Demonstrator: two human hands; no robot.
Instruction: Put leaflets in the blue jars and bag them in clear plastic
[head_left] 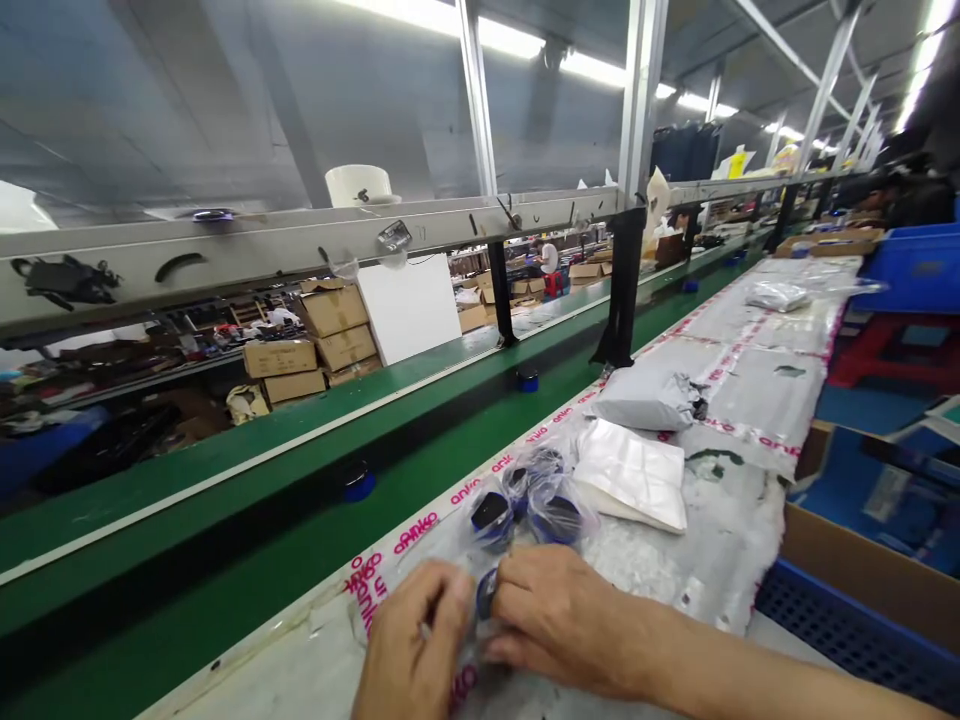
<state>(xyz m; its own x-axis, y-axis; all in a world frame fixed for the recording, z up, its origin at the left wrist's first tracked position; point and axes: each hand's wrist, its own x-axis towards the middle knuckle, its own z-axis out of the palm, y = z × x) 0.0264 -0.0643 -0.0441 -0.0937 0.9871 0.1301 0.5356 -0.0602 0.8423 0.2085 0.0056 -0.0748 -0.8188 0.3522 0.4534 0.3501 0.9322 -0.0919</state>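
Two bare hands fill the bottom of the head view. The left hand (416, 640) and the right hand (562, 620) meet over a small dark blue round item (487, 592) in a see-through plastic bag. Fingers of both hands are curled narrow, and the left fingers (442, 590) and right fingers (517, 600) press on the bag from either side, hiding most of the item.

Just beyond the hands, three more dark blue round items (493, 518) in see-through bags sit in a loose cluster on a long work table (739, 400), which is covered in plastic sheeting with pink lettering. Beside that cluster lies a white pouch (630, 475), and past it a grey mailing bag (645, 398). Farther along the table lies a see-through bag (776, 295).

To the right of the table are a blue crate (911, 268), a red stool (892, 350) and a cardboard box (855, 560). To the left runs a green conveyor belt (292, 470). Beyond it are stacked cardboard cartons (334, 335) and a white board (409, 307). Far off sits a person in a white shirt (549, 258).
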